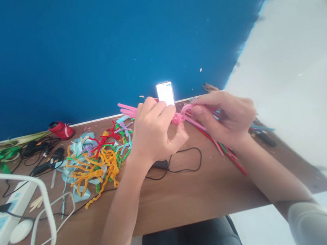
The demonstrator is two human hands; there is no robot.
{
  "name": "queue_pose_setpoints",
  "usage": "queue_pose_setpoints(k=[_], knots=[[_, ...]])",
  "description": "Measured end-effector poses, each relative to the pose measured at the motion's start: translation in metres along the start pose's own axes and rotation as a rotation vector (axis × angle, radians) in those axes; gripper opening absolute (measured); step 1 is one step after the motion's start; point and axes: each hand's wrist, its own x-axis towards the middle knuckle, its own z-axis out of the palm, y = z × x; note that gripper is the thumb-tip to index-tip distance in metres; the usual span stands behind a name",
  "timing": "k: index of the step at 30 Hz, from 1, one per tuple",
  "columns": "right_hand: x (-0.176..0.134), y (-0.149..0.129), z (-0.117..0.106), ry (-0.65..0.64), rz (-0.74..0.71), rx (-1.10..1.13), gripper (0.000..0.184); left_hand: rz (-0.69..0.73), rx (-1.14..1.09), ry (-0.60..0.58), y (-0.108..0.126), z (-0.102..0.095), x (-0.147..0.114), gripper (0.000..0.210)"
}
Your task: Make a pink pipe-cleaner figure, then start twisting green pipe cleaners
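Note:
Between my hands is a twisted bundle of pink pipe cleaners (177, 118). My left hand (157, 128) is closed around it, with thumb and fingertips meeting near the knotted part. Out past the left side of that hand stick straight pink pipe cleaner ends (127, 110); whether they belong to the held bundle I cannot tell. My right hand (222, 115) pinches a pink strand on the right between thumb and forefinger. Behind the hands a phone (165, 92) with a bright screen leans upright against the blue wall.
A tangle of orange pipe cleaners (98, 170) lies left over light blue ribbon (81, 143). Straight red and pink stems (235, 164) lie under my right hand. A black cable (201, 162) loops in front. A power strip (11, 217) and white metal frame (48, 207) occupy the left.

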Motion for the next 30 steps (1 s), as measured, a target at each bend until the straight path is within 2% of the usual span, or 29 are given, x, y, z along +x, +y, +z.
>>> queue_pose_setpoints(k=[3,6,9,13,18,24,30], knots=[[0.001,0.001,0.001,0.01,0.045,-0.026,0.008,0.048,-0.091,-0.001,0.0,0.0,-0.001,0.017],[0.003,0.005,0.002,-0.056,0.048,-0.002,0.008,0.05,-0.203,0.031,0.0,-0.001,-0.001,0.016],[0.007,0.009,0.002,-0.18,0.027,-0.005,0.013,-0.02,-0.256,0.035,0.0,-0.003,0.0,0.021],[0.01,0.016,-0.001,-0.377,-0.079,-0.01,0.02,-0.134,-0.301,-0.021,-0.001,-0.006,0.001,0.028],[0.01,0.024,-0.007,-0.512,-0.188,-0.101,0.024,-0.255,-0.33,-0.096,-0.005,-0.005,-0.001,0.031],[0.016,0.025,-0.014,-0.545,-0.235,-0.189,0.023,-0.341,-0.429,-0.132,-0.003,-0.004,0.0,0.036],[0.019,0.022,-0.019,-0.612,-0.221,-0.145,0.021,-0.403,-0.506,-0.064,-0.005,0.002,-0.001,0.037]])
